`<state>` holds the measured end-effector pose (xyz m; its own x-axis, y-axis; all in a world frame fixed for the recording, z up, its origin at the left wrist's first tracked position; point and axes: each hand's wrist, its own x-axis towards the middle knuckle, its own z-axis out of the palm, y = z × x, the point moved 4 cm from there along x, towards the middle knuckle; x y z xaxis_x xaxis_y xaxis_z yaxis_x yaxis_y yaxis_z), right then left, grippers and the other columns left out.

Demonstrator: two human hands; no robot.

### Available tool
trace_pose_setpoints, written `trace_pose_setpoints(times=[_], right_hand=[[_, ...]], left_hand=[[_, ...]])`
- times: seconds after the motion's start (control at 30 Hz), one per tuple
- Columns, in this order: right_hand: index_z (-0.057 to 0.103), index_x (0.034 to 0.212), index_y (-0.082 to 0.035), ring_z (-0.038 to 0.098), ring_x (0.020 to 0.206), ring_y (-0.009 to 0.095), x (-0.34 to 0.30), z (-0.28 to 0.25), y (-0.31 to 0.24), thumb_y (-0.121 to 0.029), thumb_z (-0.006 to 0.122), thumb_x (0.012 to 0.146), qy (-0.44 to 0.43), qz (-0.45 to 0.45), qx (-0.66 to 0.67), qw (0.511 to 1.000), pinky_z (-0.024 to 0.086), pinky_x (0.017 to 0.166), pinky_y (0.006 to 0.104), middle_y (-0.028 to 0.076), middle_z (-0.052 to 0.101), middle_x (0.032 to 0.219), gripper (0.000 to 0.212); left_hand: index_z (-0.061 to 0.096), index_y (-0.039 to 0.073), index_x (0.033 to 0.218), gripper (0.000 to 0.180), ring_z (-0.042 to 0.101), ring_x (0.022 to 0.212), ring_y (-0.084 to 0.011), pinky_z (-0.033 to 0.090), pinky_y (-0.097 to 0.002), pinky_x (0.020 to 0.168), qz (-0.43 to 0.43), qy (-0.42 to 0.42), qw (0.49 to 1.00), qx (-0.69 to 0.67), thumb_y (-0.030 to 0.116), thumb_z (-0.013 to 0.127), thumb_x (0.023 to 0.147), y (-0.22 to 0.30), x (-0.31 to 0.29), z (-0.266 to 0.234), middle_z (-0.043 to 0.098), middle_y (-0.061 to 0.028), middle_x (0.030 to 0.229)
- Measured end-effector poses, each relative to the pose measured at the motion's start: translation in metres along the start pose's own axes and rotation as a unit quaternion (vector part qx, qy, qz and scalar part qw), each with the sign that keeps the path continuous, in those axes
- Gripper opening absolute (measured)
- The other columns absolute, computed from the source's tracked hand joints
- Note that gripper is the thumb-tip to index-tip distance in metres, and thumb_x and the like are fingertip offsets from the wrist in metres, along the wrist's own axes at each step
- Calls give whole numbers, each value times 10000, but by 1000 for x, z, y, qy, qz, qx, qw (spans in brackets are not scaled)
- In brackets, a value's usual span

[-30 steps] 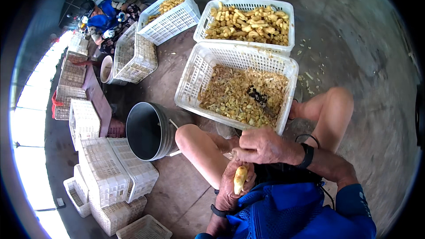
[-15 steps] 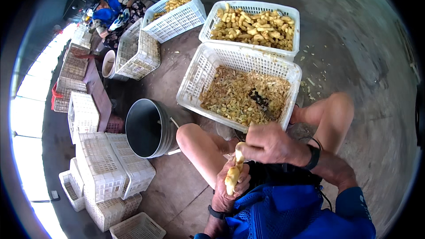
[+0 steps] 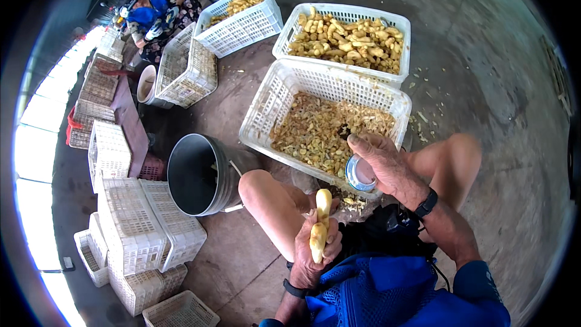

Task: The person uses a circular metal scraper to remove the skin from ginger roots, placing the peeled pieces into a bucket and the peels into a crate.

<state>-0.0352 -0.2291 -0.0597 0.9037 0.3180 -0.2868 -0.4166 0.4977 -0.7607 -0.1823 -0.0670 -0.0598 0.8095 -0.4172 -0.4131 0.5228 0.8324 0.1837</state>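
Note:
My left hand (image 3: pixel 310 255) is closed round a peeled, pale yellow piece of ginger (image 3: pixel 318 241), held upright above my lap. My right hand (image 3: pixel 387 166) grips a round, open-mouthed thing with a blue-and-white rim (image 3: pixel 361 173); its exact kind is unclear. That hand is over the near right corner of a white plastic crate (image 3: pixel 257 106), apart from the ginger. Brown and yellow peelings (image 3: pixel 315 130) cover the crate's bottom. Behind it, another white crate (image 3: pixel 284 36) holds many ginger pieces (image 3: pixel 348 39).
A dark bucket (image 3: pixel 193 172) stands left of my knee. Stacked white crates (image 3: pixel 130 224) line the left side. At the far left sits a person in blue (image 3: pixel 145 15), beside a crate of yellow pieces (image 3: pixel 239 27). Peel scraps (image 3: pixel 423 115) lie on the floor.
My right hand has moved away from the ginger, up and right toward the peelings crate, and turned so the round thing shows. My left hand still holds the ginger, now more fully in view.

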Motion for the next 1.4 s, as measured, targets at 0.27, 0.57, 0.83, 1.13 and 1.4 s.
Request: trace_pose_setpoints(times=[0.27, 0.57, 0.83, 1.13, 1.4], right_hand=[[556, 762, -137, 445, 507, 24, -18, 12, 20, -377, 682, 973, -8, 92, 52, 994, 369, 431, 217, -64, 496, 660, 344], [540, 724, -116, 442, 545, 25, -26, 9, 23, -427, 681, 967, -2, 49, -46, 998, 353, 463, 210, -62, 493, 644, 419], [532, 699, -82, 419, 583, 44, -35, 4, 17, -374, 700, 964, -23, -72, -228, 971, 354, 504, 252, -53, 462, 628, 429], [620, 847, -27, 535, 627, 132, -50, 5, 4, -317, 744, 926, -112, -358, -414, 830, 424, 558, 316, 52, 575, 709, 325], [621, 848, -57, 509, 561, 147, -49, -8, -21, -288, 836, 833, -68, -331, -326, 883, 395, 512, 302, 42, 533, 697, 316]], left_hand=[[496, -2, 1244, 404, 536, 568, -206, 397, -274, 376, 108, -20, 993, 43, 265, 602, 960, 2, 24, 12, 577, -142, 900], [490, -28, 1218, 395, 584, 607, -237, 473, -290, 373, 146, -42, 986, 68, 210, 621, 931, 6, 36, 19, 597, -203, 1024], [513, 29, 1159, 318, 645, 612, -254, 526, -312, 412, 160, 34, 982, 92, 109, 656, 886, -3, 37, 11, 614, -139, 911], [504, 7, 1224, 386, 605, 578, -230, 485, -294, 394, 129, 64, 986, 82, 176, 648, 908, -8, 37, 14, 613, -123, 920], [525, -6, 1129, 377, 488, 453, -200, 401, -287, 312, -32, -7, 998, -50, 355, 505, 1019, -26, 43, 9, 538, -132, 755]])
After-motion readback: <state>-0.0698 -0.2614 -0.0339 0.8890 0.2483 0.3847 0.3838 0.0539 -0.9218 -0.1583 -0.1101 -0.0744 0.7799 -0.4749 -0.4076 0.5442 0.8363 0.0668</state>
